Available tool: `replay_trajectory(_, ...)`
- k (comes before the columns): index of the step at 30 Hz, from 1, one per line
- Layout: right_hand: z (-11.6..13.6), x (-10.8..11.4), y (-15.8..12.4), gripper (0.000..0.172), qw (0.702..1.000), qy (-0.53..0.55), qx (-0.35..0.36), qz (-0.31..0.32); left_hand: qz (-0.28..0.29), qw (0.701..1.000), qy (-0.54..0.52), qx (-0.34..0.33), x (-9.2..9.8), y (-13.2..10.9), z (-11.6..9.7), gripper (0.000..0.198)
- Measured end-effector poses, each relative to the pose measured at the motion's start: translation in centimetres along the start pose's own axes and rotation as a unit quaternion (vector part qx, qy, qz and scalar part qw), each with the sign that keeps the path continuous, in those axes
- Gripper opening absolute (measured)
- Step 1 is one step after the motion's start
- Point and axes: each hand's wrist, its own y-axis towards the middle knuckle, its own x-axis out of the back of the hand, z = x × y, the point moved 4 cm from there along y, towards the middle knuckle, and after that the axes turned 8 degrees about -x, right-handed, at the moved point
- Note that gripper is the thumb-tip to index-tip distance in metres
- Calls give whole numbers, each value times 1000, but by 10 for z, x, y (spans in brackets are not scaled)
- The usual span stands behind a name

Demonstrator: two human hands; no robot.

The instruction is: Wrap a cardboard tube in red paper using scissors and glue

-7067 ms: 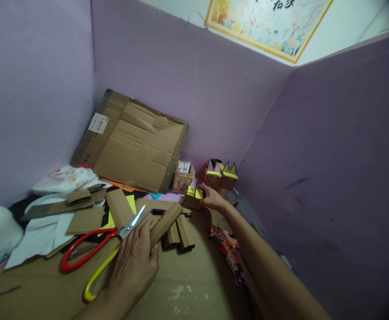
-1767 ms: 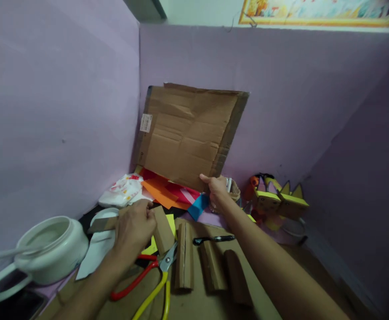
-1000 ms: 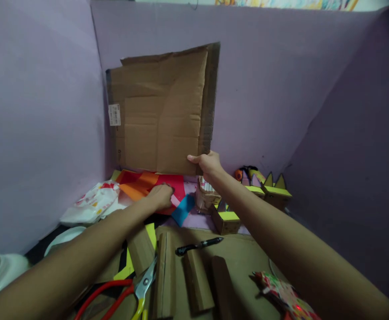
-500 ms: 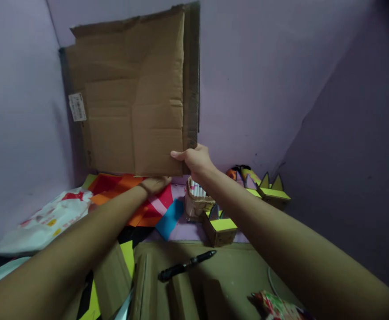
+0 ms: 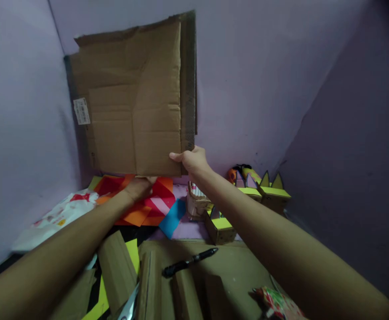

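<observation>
A large folded piece of cardboard stands upright against the wall, with a white label near its left edge. My right hand grips its lower right corner, thumb on the front face and the other fingers behind. Just below the bottom edge is my left hand, over orange and red paper; its fingers are mostly hidden, so their grip is unclear. A blue paper piece lies to the right of that hand.
Beneath my arms, a pen rests across cardboard strips. Scissors lie beside them. Small cat-eared boxes and a holder of white sticks stand right of centre. A white patterned bag is at left, a colourful packet at lower right.
My left hand has slid left along the cardboard's lower edge. The cardboard appears slightly lower in view, with my right hand still gripping its corner.
</observation>
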Motion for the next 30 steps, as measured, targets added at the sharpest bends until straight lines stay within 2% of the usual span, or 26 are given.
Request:
replay_trajectory(2,-2,0,0,23,1000,-1,2,-5,10,1000,4,5,2,-16,1,30)
replay_trajectory(5,-6,-1,-1,21,1000,-2,3,-14,-25,999,9,29,8,-38,2,26)
replay_trajectory(10,-17,-3,3,22,999,-8,13,-33,-162,985,-14,56,24,-58,-9,20)
replay_trajectory(15,-29,-1,12,26,999,-15,26,-43,-293,950,-61,85,51,-70,-25,8)
replay_trajectory(17,-36,0,14,26,998,-17,29,-47,-330,934,-78,113,64,-73,-28,11)
replay_trajectory(21,-51,0,15,25,998,-22,31,-58,-380,899,-113,185,85,-66,-28,16)
replay_trajectory(25,-61,-1,12,25,997,-24,29,-64,-436,853,-141,252,105,-44,-18,10)
replay_trajectory(30,-69,-3,7,24,997,-20,15,-71,-530,786,-152,281,143,-17,4,17)
